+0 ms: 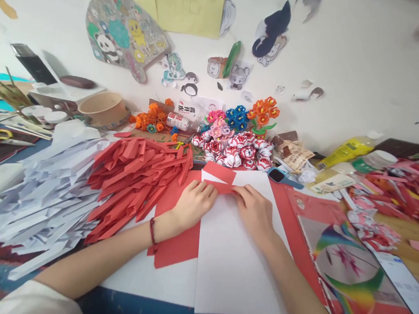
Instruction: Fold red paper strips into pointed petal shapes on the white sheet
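Over the white paper sheets (238, 263), a small red paper strip (224, 187) is held between my two hands. My left hand (194, 205) has its fingers curled down at the strip's left end; what lies beneath the fingertips is hidden. At the right end, the thumb and fingers of my right hand (256, 212) pinch the strip. Just beyond it lies another piece of red paper (220, 172) with a white edge showing. Red sheets (178, 250) lie partly under my left forearm.
To the left are piles of folded red paper strips (137, 170) and folded white strips (51, 186). Red-and-white paper flowers (240, 150) and a blue smartwatch (284, 177) sit behind my hands. A patterned plastic packet (348, 259) and a phone (406, 284) lie to the right.
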Motion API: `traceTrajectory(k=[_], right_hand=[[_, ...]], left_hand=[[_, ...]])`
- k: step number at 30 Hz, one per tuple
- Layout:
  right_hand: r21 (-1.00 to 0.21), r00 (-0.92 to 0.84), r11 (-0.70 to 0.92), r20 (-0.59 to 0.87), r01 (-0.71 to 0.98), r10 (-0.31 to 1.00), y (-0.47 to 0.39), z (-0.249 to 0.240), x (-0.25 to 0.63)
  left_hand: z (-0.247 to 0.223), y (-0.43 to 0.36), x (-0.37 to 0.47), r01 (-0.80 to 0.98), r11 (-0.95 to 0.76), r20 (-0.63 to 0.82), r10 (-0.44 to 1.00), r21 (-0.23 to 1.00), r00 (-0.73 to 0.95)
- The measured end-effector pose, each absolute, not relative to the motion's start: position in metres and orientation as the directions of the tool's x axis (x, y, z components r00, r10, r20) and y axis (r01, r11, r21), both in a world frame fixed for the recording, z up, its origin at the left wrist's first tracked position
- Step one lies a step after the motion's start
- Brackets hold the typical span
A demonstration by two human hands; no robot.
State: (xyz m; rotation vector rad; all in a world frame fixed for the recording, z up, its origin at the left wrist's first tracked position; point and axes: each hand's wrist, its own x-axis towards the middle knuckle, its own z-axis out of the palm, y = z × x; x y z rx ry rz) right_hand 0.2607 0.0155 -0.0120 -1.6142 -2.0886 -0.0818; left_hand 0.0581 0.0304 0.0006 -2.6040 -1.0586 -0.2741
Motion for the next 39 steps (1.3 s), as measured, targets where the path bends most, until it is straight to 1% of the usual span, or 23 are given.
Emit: traceTrajectory(k=[5,8,14,20,27,29,33,36,39], right_hand=[[-0.226,-0.239,0.347,0.397,0.91,0.886,0.015,-0.012,0.259],[-0.23,-0.266,0.38,0.406,0.896,0.874,0.015,-0.013,0.259],[-0.321,-0.227,0.381,0.426,0.867,0.876,0.013,-0.012,0.257],[-0.348,-0.186,0.328,0.383,0.878,0.905,0.012,-0.011,0.254],[-0.394,-0.178,0.317,0.35,0.863,0.92,0.01,-0.012,0.249],[-0.415,-0.161,0.303,0.343,0.858,0.926,0.011,-0.013,0.249],[-0.458,-0.149,0.298,0.333,0.838,0.931,0.015,-0.016,0.252],[-0.483,-0.156,0.308,0.33,0.82,0.931,0.017,-0.017,0.254],[-0.5,-0.15,0.306,0.327,0.81,0.933,0.018,-0.017,0.254]], left_hand=[[-0.002,0.033,0.053,0.745,-0.657,0.308,0.689,-0.114,0.655],[-0.002,0.034,0.054,0.749,-0.655,0.306,0.696,-0.101,0.649],[-0.002,0.032,0.054,0.745,-0.656,0.328,0.681,-0.124,0.655],[0.0,0.03,0.055,0.747,-0.647,0.325,0.681,-0.152,0.657],[0.005,0.026,0.053,0.75,-0.638,0.345,0.673,-0.176,0.654],[0.007,0.022,0.052,0.727,-0.65,0.366,0.636,-0.221,0.68],[0.004,0.013,0.053,0.599,-0.714,0.376,0.476,-0.361,0.795],[-0.001,0.01,0.057,0.59,-0.717,0.375,0.466,-0.371,0.802],[-0.005,0.012,0.059,0.603,-0.726,0.373,0.486,-0.332,0.79]])
